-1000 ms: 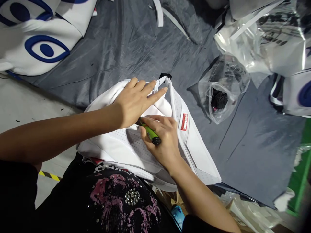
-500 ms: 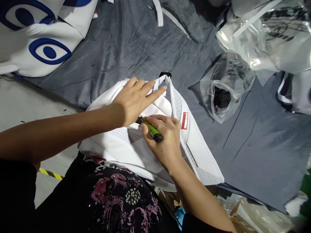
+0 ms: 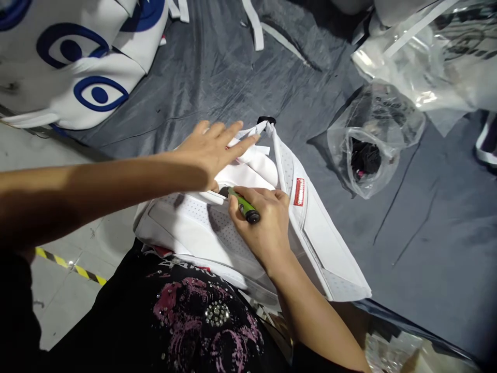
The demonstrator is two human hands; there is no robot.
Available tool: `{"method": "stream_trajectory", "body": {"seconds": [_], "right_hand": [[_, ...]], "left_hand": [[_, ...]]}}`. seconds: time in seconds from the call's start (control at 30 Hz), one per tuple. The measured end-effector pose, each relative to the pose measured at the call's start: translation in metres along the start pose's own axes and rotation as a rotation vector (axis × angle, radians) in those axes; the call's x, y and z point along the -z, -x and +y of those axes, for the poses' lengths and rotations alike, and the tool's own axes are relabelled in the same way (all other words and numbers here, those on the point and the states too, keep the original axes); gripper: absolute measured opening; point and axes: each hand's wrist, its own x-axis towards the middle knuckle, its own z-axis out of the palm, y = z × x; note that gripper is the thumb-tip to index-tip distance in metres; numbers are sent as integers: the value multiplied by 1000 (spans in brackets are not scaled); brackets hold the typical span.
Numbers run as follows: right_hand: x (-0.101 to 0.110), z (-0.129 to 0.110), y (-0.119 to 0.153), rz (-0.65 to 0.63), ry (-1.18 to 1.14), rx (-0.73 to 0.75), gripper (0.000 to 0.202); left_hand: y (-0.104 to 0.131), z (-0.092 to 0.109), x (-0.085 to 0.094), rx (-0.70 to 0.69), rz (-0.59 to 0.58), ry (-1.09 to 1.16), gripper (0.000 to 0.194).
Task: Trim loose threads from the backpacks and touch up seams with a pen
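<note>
A white fabric piece (image 3: pixel 330 233) with dotted panels and a red label (image 3: pixel 298 192) lies across the table edge and my lap. My left hand (image 3: pixel 209 147) rests on its upper part, fingers spread. Close beside it, my right hand (image 3: pixel 267 217) is closed around a small green-handled tool (image 3: pixel 247 208) with a black end. The tool's dark tip (image 3: pixel 224 191) points toward a white strip (image 3: pixel 212 197) under my left hand; whether it touches is unclear. At the top of the fabric is a black round part (image 3: pixel 266 119).
Grey cloth covers the table (image 3: pixel 419 223). White pieces with blue eye patterns (image 3: pixel 101 94) are piled at the upper left. A clear plastic bag (image 3: pixel 375 137) with dark small items stands to the right, near larger clear packaging (image 3: pixel 427 77). White straps (image 3: pixel 254 26) lie at the back.
The view has shifted, so the surroundings appear farther right. My left hand has moved slightly left over the fabric, its forearm more level. My right hand keeps the green tool in nearly the same place.
</note>
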Motion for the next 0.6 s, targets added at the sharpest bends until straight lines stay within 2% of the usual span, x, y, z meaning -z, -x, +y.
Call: {"method": "stream_trajectory", "body": {"seconds": [0.13, 0.3, 0.5, 0.6], "right_hand": [[0, -7, 4, 3, -114, 60, 22], [-1, -14, 11, -7, -212, 126, 24], [7, -14, 13, -50, -340, 163, 22], [6, -11, 12, -63, -364, 170, 21]], "left_hand": [[10, -6, 5, 83, -59, 38, 130], [4, 8, 4, 209, -89, 18, 129], [3, -1, 10, 95, -90, -58, 113], [9, -5, 13, 88, -83, -57, 113]]}}
